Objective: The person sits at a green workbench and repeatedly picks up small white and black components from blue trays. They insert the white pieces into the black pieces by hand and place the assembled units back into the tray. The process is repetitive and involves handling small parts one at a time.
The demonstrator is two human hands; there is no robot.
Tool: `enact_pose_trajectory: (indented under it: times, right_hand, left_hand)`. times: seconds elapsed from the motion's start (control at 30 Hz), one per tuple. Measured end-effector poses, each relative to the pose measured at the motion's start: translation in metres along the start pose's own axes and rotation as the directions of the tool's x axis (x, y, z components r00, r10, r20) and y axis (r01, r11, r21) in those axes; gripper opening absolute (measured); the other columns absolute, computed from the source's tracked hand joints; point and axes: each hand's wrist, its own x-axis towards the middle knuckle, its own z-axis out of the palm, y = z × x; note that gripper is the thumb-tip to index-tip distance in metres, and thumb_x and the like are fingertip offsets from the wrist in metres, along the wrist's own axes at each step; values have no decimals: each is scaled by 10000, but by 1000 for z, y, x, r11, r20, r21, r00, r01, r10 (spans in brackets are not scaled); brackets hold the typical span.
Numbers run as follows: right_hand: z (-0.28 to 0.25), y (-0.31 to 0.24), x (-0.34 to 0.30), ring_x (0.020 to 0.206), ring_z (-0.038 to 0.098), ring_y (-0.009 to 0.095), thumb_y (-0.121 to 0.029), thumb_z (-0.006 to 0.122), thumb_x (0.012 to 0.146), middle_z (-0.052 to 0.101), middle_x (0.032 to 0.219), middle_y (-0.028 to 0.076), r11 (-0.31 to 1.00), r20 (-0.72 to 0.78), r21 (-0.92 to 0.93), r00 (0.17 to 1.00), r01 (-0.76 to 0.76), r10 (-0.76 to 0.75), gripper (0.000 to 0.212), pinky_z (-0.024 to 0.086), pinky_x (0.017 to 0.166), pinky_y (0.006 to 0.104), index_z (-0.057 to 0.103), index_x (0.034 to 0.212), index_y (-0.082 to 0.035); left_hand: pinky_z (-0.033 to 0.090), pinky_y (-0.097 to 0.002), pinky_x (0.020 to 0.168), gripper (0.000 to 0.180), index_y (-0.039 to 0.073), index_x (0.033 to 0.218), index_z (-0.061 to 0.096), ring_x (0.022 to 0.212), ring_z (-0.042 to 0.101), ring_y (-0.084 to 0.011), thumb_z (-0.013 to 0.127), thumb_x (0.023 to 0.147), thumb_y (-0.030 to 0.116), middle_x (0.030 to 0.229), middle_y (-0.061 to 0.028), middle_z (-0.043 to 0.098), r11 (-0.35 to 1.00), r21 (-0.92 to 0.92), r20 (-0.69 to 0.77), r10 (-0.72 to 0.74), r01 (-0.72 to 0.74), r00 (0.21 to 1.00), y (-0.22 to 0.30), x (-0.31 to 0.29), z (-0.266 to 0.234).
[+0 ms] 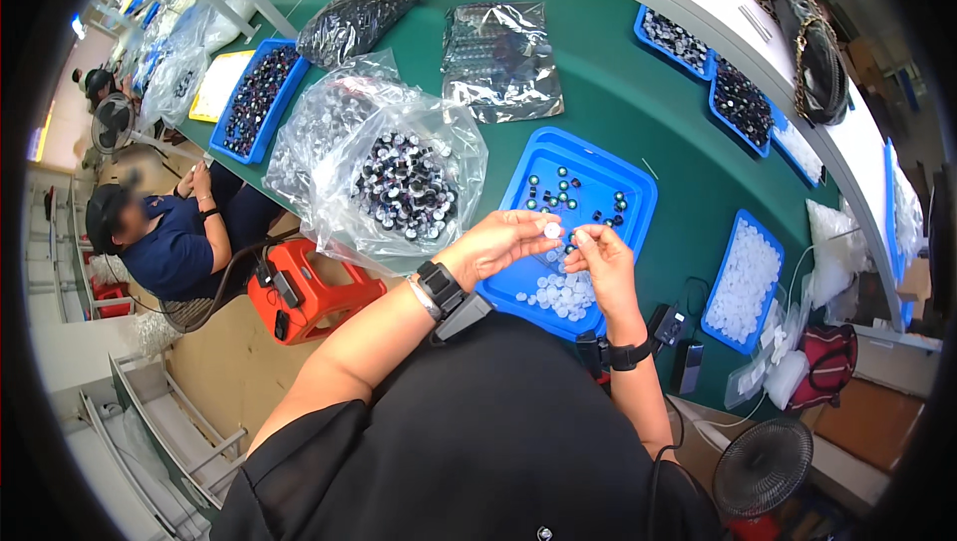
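Note:
Between the thumb and fingers of my left hand (496, 246) is a small white disc (552, 230). My right hand (608, 270) is close beside it, its fingertips pinched together; what they hold, if anything, is too small to tell. Both hands are over a blue tray (646, 204). Toward its far side lie several small dark round caps (562, 185) with shiny tops. A heap of translucent white discs (564, 296) lies at its near edge. Left of the tray, an open clear plastic bag (469, 147) holds many dark and white caps (404, 187).
At the right stands a blue tray of white pieces (743, 282), with small black devices (688, 366) nearby. Further trays of dark parts (261, 102) and dark bags (359, 17) lie on the green table (598, 72). A person (179, 232) sits left, past a red stool (299, 292).

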Motion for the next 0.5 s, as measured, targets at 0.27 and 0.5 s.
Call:
enact_pose_trajectory:
  times: [0.27,0.5]
  right_hand:
    - [28,-24,-29,672,642,133,-91,579,905,613,776,94,890,77,-386,970,242,-230,120,537,566,255,560,924,25]
    - [35,-14,-29,645,642,163,-67,540,915,609,750,102,675,125,-603,886,425,-446,75,509,549,279,538,931,7]
  left_hand:
    - [516,-284,914,231,-84,1120,531,1016,608,-216,516,924,38,1070,-162,601,969,-239,42,74,-62,996,-2,-25,9]
    - [514,-286,910,229,-75,1121,528,1005,608,-219,520,921,36,1070,-163,598,954,-279,-5,116,-112,993,1,-42,6]
